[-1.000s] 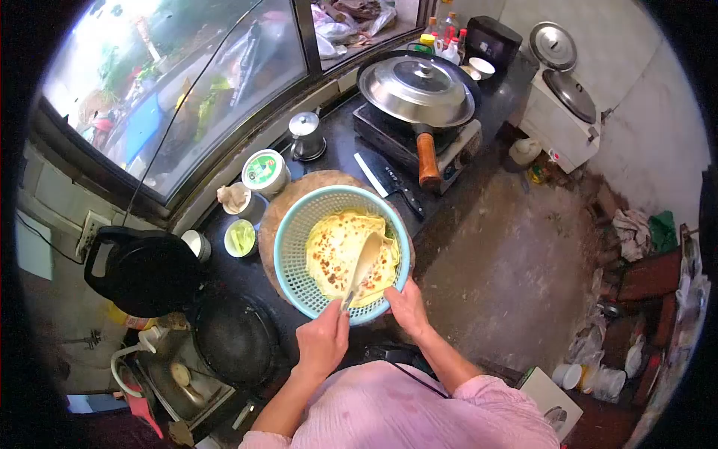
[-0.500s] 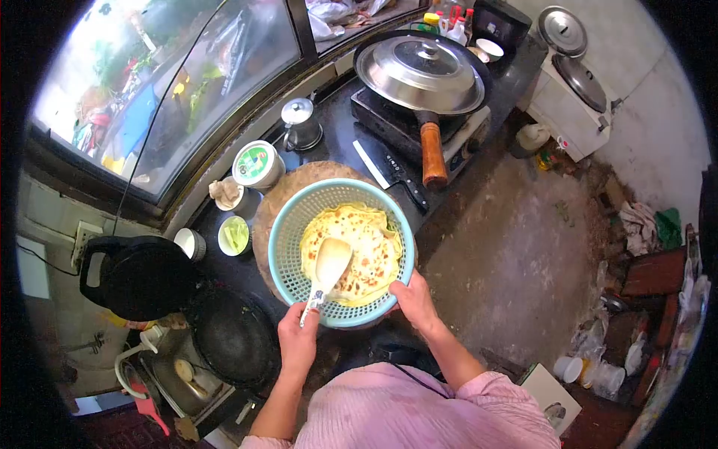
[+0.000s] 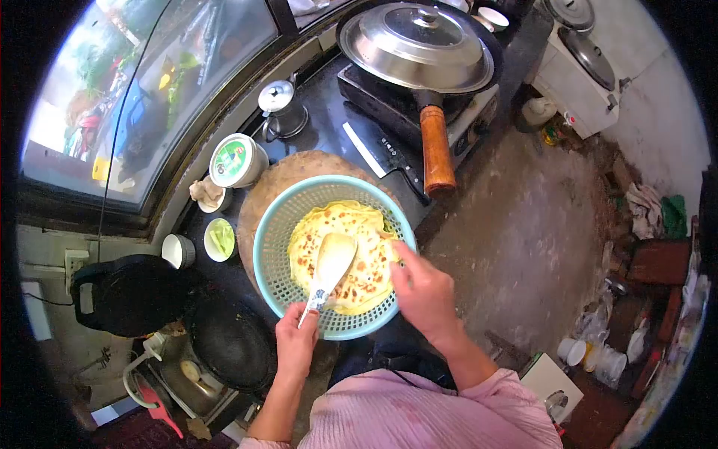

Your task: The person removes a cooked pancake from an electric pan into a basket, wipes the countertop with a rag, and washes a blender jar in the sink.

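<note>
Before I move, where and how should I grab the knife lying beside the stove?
Grip the black handle, probably with your right hand, coming from the open edge of the counter. The knife lies flat, handle angled toward that edge, blade pointing away, so this should keep you clear of its pale edge, which faces the round board.

Lt-blue basket point(image 3: 275, 254), yel flatbread point(image 3: 370, 260), brn spots

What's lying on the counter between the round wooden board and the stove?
In the head view, a knife lies between the wooden board and the stove.
</note>
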Motion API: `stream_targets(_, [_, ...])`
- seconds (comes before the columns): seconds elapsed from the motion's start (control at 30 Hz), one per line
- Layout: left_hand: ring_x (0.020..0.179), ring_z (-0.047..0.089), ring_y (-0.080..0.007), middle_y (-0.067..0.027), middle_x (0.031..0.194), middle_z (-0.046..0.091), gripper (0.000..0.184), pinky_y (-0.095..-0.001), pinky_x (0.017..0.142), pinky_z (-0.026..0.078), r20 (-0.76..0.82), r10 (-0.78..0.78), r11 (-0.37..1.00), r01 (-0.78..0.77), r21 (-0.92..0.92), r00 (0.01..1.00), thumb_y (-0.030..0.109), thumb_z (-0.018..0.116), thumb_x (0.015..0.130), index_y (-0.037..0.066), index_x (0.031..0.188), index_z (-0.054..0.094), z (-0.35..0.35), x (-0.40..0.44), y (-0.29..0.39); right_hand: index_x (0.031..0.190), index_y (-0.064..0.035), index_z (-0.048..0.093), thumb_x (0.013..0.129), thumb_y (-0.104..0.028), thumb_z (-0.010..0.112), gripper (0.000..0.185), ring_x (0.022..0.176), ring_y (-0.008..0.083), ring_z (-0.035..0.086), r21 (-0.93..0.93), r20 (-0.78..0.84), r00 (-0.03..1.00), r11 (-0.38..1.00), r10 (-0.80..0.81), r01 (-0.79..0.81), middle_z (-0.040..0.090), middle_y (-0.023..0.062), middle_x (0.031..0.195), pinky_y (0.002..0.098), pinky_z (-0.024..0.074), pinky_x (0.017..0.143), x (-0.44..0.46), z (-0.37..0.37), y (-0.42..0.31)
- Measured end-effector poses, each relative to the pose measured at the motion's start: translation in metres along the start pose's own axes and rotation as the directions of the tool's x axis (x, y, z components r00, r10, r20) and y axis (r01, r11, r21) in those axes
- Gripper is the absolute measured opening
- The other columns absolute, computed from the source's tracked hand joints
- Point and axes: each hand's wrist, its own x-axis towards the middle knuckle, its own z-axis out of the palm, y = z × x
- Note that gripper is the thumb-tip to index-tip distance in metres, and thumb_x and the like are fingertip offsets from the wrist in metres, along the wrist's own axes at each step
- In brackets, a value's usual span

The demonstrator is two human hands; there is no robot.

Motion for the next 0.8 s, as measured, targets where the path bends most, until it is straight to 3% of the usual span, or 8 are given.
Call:
stream_targets(0.03, [0.042, 0.032, -0.0023, 0.0066, 0.055, 0.043, 0.013, -0.019, 0.038, 0.022, -0.008, -0.005, 1.0, 0.005, 0.002, 1.0, 0.016, 0.054, 0.09, 0.004, 0.092, 0.058, 0.001, 0.0, 0.002, 0.133, -0.0057, 0.039, 0.086, -0.025, 0.057, 0.054, 0.059, 0.032, 0.064, -0.019, 0.107, 0.994, 0.999, -0.029, 0.031, 0.065, 0.0145, 0.073, 0.0439, 0.0501, 0.052, 0.004, 0.002, -0.008])
stream_targets(0.07, [0.041, 0.032, -0.0023, 0.0066, 0.056, 0.043, 0.012, -0.019, 0.038, 0.022, -0.016, -0.009, 1.0, 0.01, 0.004, 1.0, 0.016, 0.055, 0.09, 0.004, 0.092, 0.058, 0.002, -0.002, 0.004, 0.134, 0.0012, 0.034, 0.087, -0.027, 0.056, 0.059, 0.05, 0.0336, 0.061, -0.002, 0.134, 0.989, 0.998, -0.06, 0.061, 0.063, 0.0146, 0.064, 0.044, 0.0489, 0.048, 0.009, 0.002, -0.017])
stream_targets(0.17, [0.041, 0.032, -0.0021, 0.0068, 0.056, 0.043, 0.011, -0.0188, 0.038, 0.022, -0.034, -0.016, 1.0, 0.016, -0.002, 0.999, 0.015, 0.055, 0.09, 0.005, 0.092, 0.059, 0.002, -0.002, 0.007, 0.133, 0.0094, 0.029, 0.087, -0.029, 0.056, 0.066, 0.052, 0.0337, 0.062, -0.033, 0.234, 0.972, 0.999, 0.006, 0.002, 0.062, 0.0164, 0.06, 0.0437, 0.0491, 0.048, 0.025, 0.005, -0.029])
stream_targets(0.27, [0.042, 0.032, -0.0018, 0.0071, 0.056, 0.043, 0.011, -0.0184, 0.038, 0.022, -0.043, -0.04, 0.999, 0.039, -0.015, 0.998, 0.014, 0.055, 0.089, 0.004, 0.093, 0.059, 0.002, -0.002, 0.009, 0.133, 0.0146, 0.024, 0.087, -0.029, 0.057, 0.071, 0.052, 0.0345, 0.062, -0.075, 0.23, 0.972, 0.997, 0.042, -0.025, 0.06, 0.0176, 0.057, 0.0432, 0.0491, 0.048, 0.031, 0.02, -0.023])
stream_targets(0.37, [0.046, 0.034, -0.001, 0.007, 0.06, 0.045, 0.012, -0.0183, 0.041, 0.024, -0.024, -0.069, 0.997, 0.068, -0.039, 0.997, 0.012, 0.056, 0.09, 0.002, 0.095, 0.058, 0.002, -0.003, 0.012, 0.133, 0.0147, 0.023, 0.087, -0.03, 0.056, 0.072, 0.052, 0.0344, 0.062, -0.08, 0.262, 0.959, 0.993, 0.105, -0.087, 0.061, 0.0177, 0.057, 0.0437, 0.0494, 0.048, 0.03, 0.025, -0.028])
stream_targets(0.47, [0.049, 0.036, -0.0008, 0.0068, 0.062, 0.046, 0.013, -0.0181, 0.043, 0.025, -0.009, -0.061, 0.998, 0.06, -0.029, 0.998, 0.011, 0.056, 0.09, 0.0, 0.097, 0.058, 0.004, -0.002, 0.011, 0.136, 0.012, 0.022, 0.088, -0.031, 0.055, 0.073, 0.056, 0.041, 0.061, -0.072, 0.358, 0.916, 0.983, 0.182, -0.168, 0.059, 0.0238, 0.06, 0.0495, 0.0488, 0.056, 0.028, 0.028, -0.033])
stream_targets(0.8, [0.05, 0.037, -0.0011, 0.0068, 0.064, 0.047, 0.013, -0.0179, 0.044, 0.028, 0.001, -0.022, 0.999, 0.022, 0.042, 1.0, 0.012, 0.056, 0.09, 0.0, 0.096, 0.057, 0.008, -0.002, 0.01, 0.137, 0.0124, 0.015, 0.088, -0.032, 0.055, 0.078, 0.055, 0.0394, 0.061, -0.06, 0.396, 0.905, 0.988, 0.156, -0.144, 0.061, 0.0233, 0.061, 0.0469, 0.0499, 0.054, 0.026, 0.038, -0.033])
